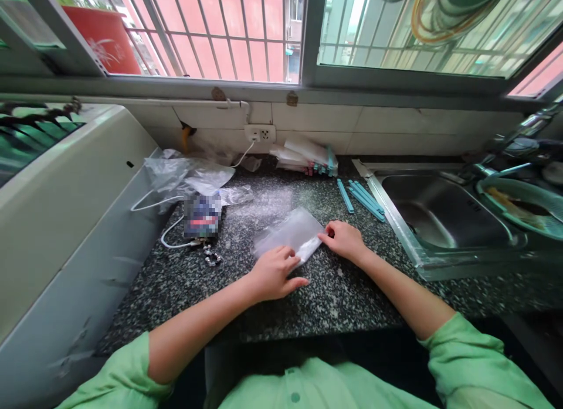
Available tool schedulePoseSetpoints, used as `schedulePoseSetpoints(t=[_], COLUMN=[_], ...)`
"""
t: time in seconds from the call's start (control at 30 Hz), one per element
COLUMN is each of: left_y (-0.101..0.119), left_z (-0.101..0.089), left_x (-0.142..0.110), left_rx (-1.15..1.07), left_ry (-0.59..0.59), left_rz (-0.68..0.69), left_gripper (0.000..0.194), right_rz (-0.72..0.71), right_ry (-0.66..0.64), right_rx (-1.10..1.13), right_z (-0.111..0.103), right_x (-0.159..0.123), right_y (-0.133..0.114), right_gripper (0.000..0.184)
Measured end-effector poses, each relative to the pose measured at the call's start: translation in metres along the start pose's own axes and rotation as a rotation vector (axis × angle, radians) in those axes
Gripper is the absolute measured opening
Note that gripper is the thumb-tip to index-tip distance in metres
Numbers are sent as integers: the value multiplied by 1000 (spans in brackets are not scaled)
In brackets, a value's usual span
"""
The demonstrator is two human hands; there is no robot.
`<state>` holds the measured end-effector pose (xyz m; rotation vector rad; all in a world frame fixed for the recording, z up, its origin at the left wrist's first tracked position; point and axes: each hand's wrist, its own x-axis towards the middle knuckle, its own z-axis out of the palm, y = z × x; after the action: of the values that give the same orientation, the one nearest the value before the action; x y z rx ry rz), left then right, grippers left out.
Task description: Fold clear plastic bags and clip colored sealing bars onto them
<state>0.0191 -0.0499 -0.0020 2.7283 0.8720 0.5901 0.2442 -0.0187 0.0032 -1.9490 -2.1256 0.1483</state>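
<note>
A clear plastic bag [299, 228] lies flat on the speckled dark countertop in front of me. My left hand [278, 272] rests on its near left part, thumb stretched out to the right and fingers spread over the plastic. At the bag's right edge, my right hand [343, 239] pinches the plastic between thumb and fingers. Several light-blue strips [366, 199], which look like bag sealing clips, lie beyond my right hand, beside the sink. Farther back, against the tiled wall, is a pile of clear bags [303, 156] with blue and pink clips along them.
A metal sink [440, 210] with a colander [519, 204] is on the right. To the left are crumpled plastic bags [189, 171], a blurred-out device [202, 217] on a white cable, and a white appliance [101, 180]. A power socket [260, 133] is on the back wall.
</note>
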Motion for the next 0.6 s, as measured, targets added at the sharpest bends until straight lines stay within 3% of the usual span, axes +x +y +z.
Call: schedulePoseSetpoints(t=[0.13,0.2,0.3,0.37,0.43,0.6], left_y=[15,7,-20,-38,-52,-62], left_z=[-7,-11,-12,-8,-2,-2], left_x=[2,7,18,25,28,25], left_rx=[-435,-510,-270,-188,-245,-785], left_ry=[-108,28,312,300,241,272], left_rz=[-124,-215,-377,-468,-522,-690], left_gripper=[34,30,34,46,51,66], right_rz=[-159,-251,-320,-326,-325,-257], right_ry=[-19,-29,-30,-34,-28,82], right_rx=[-2,48,134,224,358,761], right_z=[4,8,12,14,15,15], right_x=[1,4,8,10,10,9], right_y=[-4,-6,-10,-13,-16,-26], right_gripper=[15,12,9,7,7,7])
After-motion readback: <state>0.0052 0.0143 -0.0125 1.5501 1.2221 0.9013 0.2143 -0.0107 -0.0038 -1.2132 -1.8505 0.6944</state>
